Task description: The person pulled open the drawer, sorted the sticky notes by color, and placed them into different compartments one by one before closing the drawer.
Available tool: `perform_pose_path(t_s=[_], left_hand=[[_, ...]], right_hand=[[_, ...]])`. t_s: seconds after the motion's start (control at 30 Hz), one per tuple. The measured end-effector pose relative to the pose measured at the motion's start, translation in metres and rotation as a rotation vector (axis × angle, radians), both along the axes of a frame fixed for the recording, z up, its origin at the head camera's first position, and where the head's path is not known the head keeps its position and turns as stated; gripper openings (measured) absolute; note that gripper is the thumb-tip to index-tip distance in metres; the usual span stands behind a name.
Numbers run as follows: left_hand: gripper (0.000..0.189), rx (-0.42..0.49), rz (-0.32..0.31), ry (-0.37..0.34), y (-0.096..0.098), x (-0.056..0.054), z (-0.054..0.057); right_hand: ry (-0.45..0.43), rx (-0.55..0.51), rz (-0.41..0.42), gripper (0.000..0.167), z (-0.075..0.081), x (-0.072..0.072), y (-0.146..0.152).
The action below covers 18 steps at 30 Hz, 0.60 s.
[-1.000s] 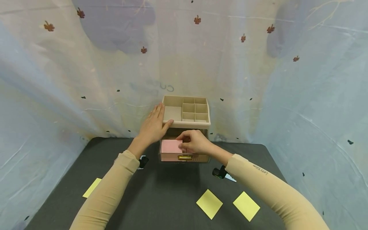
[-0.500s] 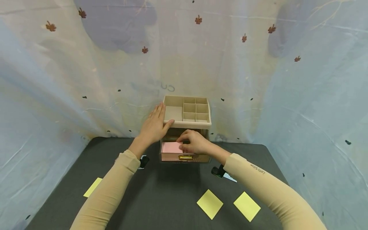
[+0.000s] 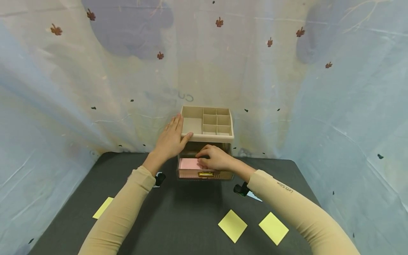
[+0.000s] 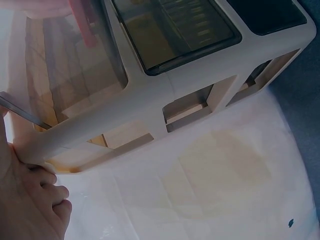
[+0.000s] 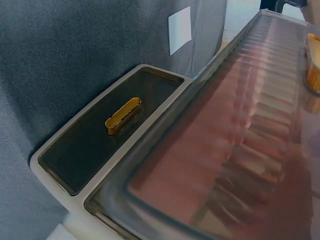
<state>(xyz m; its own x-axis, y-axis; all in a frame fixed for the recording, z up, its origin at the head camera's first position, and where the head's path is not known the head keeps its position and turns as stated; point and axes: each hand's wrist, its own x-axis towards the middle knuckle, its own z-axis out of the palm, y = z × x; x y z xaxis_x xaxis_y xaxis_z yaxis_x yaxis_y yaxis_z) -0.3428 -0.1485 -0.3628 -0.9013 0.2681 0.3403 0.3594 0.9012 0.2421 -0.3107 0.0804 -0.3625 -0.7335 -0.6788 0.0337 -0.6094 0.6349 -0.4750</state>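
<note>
A beige desk organizer [image 3: 192,125] with a divided top tray stands at the back of the table. Its upper see-through drawer [image 3: 225,175], with a gold handle [image 3: 205,174], is pulled out. Inside on the left lies pink note paper [image 3: 189,163]. My right hand [image 3: 217,158] reaches into the drawer, thumb and bent fingers pinching the paper's right edge; the fingertips are partly hidden. With fingers straight along the organizer's left side and the thumb on its front rim, my left hand [image 3: 170,140] rests against it. In the right wrist view, a lower drawer [image 5: 90,150] is closed.
Two yellow sticky notes [image 3: 232,226] lie on the dark table [image 3: 188,219] at front right. Another yellow note [image 3: 103,208] is at the left, partly behind the left sleeve. A pale blue note [image 3: 254,196] shows beside the right wrist. A patterned curtain [image 3: 204,78] surrounds the table.
The pink paper has sunk slightly lower in the drawer, its far edge now nearer the front. My right hand has shifted only a little with it; my left hand stays put.
</note>
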Motion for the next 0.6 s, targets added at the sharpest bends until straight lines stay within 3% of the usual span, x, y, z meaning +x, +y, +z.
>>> perform_pose_path(t_s=[0.27, 0.6], left_hand=[[0.087, 0.002, -0.005, -0.006, 0.000, -0.001, -0.001], [0.087, 0.006, -0.013, -0.008, 0.000, -0.001, 0.000]], right_hand=[[-0.015, -0.080, -0.041, 0.032, 0.002, 0.003, 0.002], [0.022, -0.291, -0.084, 0.028, 0.013, 0.013, 0.012]])
